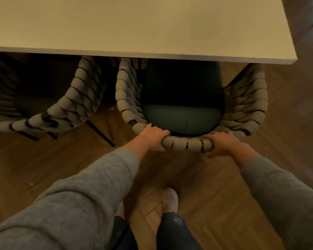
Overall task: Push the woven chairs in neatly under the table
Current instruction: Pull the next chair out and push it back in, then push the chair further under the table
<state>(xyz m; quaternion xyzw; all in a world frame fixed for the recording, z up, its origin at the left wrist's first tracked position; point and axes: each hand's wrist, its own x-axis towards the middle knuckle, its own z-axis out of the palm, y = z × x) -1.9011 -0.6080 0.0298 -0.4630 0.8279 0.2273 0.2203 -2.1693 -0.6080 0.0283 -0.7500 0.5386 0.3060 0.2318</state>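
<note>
Head, left hand [152,138], right hand [222,145] clasping chair [186,142]

No legible text, label, brand, number or sign anywhere in frame. Surfaces checked: table [134,24] top across the upper frame, centre woven chair [186,143], left woven chair [83,91], dark seat cushion [182,116], grey sleeves [90,186], light shoe [169,199] at bottom centre. All plain. The dot pattern on the shoe toe is perforation, not print. Low light and blur, so small marks can't be resolved.
</note>
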